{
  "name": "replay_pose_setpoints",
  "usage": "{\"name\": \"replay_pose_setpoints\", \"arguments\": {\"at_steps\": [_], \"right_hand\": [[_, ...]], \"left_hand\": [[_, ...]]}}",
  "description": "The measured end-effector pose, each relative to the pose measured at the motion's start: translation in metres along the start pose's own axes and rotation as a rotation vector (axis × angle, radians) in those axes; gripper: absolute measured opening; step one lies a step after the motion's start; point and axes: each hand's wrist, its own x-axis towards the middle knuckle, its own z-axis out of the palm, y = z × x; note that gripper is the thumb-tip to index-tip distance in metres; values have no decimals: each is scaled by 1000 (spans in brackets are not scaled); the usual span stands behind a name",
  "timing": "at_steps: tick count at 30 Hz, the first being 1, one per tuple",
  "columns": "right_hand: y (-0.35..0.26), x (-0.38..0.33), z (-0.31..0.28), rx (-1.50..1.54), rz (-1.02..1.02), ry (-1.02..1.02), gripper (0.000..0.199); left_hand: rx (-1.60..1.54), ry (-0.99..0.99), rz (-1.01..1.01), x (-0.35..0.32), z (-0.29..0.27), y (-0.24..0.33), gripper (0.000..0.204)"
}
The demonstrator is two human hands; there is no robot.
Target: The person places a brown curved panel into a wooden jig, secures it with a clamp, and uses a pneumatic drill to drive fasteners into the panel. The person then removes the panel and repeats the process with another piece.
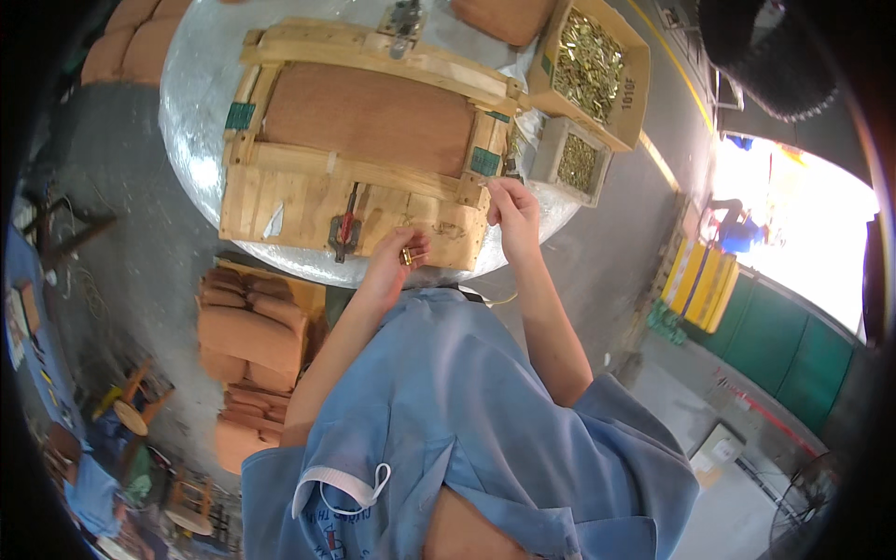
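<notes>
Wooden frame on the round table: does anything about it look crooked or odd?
Nothing stands out. The wooden frame lies flat on the table, though its near corner overhangs the rim, where the left hand holds small brass pieces.

Grey concrete floor (140, 187), bright doorway (803, 224)

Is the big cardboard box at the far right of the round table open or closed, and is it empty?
Open and not empty: the cardboard box has no lid on top, and small brass-coloured metal parts fill it.

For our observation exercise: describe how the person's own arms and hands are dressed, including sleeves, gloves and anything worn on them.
Both the left hand and right hand are bare, with no gloves. The forearms are uncovered; a light blue short-sleeved shirt ends near the elbows. No watch or rings can be made out.
</notes>
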Motion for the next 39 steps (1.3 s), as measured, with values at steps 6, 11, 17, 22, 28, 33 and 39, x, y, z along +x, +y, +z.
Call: {"name": "replay_pose_setpoints", "arguments": {"at_steps": [6, 11, 17, 22, 28, 33, 39], "right_hand": [[-4, 16, 12, -28, 3, -11, 22], [0, 60, 20, -555, -69, 138, 21], [-7, 108, 29, -1145, -693, 164, 7], [-20, 145, 2, -1427, -948, -54, 13], [-28, 152, -12, -1515, -905, -147, 24], [-26, 128, 7, -1223, -584, -22, 24], [-1, 130, 4, -1038, -425, 76, 24]], "left_hand": [[59, -45, 28, -3, 4, 38, 27], [44, -2, 11, -2, 7, 55, 28], [38, 32, 11, -1, -6, 62, 28], [67, 62, -27, -4, -8, 67, 27], [89, 53, -45, 3, -1, 65, 27], [177, 22, -68, 4, 6, 65, 28], [235, 34, -70, -3, 9, 57, 33]]}}
